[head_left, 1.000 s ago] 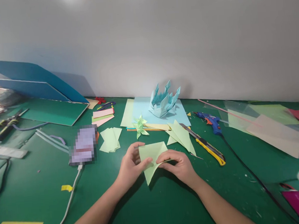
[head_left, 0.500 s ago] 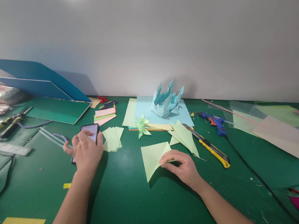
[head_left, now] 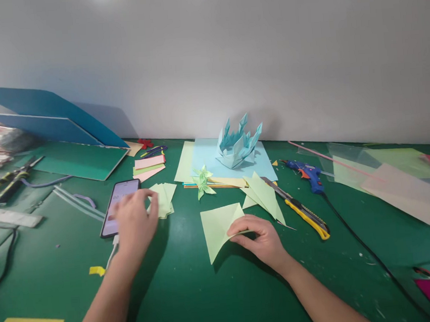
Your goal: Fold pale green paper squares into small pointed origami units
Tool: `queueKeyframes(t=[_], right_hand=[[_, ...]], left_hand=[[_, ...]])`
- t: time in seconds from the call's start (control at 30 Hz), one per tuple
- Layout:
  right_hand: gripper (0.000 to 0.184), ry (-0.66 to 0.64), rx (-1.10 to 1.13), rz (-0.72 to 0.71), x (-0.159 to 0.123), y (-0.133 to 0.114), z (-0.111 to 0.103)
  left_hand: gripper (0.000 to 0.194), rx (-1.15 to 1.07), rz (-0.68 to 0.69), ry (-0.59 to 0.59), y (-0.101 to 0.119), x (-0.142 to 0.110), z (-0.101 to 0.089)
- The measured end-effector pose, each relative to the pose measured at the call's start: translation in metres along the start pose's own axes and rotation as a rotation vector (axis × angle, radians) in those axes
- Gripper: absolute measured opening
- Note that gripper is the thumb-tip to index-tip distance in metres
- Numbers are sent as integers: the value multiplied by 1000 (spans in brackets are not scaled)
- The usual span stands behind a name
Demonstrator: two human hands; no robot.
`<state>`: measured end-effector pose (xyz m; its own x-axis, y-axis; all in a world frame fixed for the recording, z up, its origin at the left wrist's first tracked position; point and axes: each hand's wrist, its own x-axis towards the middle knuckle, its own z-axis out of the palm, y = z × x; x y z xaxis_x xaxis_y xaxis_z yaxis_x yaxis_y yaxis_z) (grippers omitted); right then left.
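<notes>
Between the thumb and fingers of my right hand (head_left: 258,234) is a pale green sheet of paper (head_left: 218,225), its near edge curling upward. My left hand (head_left: 138,221) hovers by the right side of a phone (head_left: 122,193) with a lit screen; motion blurs its fingers, but they are apart and hold nothing. Small pale green paper pieces (head_left: 166,197) lie just beyond that hand. Behind the sheet are a green folded paper flower (head_left: 203,182) and, to its right, a stack of green paper (head_left: 264,194).
A blue folded-paper crown shape (head_left: 236,147) stands on light blue paper (head_left: 203,154) at the back. To the right lie a yellow box cutter (head_left: 305,218) and a blue glue gun (head_left: 309,173) with a trailing cord. Pliers (head_left: 15,181) and blue boards (head_left: 48,129) are at left.
My left hand has come off the phone screen, moving right and slightly toward me. More of the phone and its white cable now show. My right hand keeps its grip on the paper.
</notes>
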<state>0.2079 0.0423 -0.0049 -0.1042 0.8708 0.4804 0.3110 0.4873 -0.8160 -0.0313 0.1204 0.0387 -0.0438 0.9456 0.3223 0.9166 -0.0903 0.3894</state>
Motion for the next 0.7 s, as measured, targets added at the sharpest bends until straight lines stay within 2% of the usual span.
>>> queueKeyframes(t=[0.1,0.2,0.3,0.43,0.5,0.6,0.7], right_hand=[[17,-68,-8,-46,0,-1,2],[14,-131,-8,-81,-2,0,5],[11,-148,6,-123,-3,2,6],[15,-117,-16,-134,-3,4,4],[17,-80,-33,-107,-3,5,2],[18,-46,-33,-81,-4,6,0],[18,-54,-16,-87,-4,6,0]], left_hand=[[19,-441,162,-257,24,-21,18],[9,-606,272,-435,43,-42,31],[6,-700,165,-546,50,-52,37],[7,-884,-62,-500,48,-50,37],[14,-953,-140,-550,47,-49,36],[23,-935,-174,-678,47,-50,35],[24,-890,-141,-743,46,-50,35]])
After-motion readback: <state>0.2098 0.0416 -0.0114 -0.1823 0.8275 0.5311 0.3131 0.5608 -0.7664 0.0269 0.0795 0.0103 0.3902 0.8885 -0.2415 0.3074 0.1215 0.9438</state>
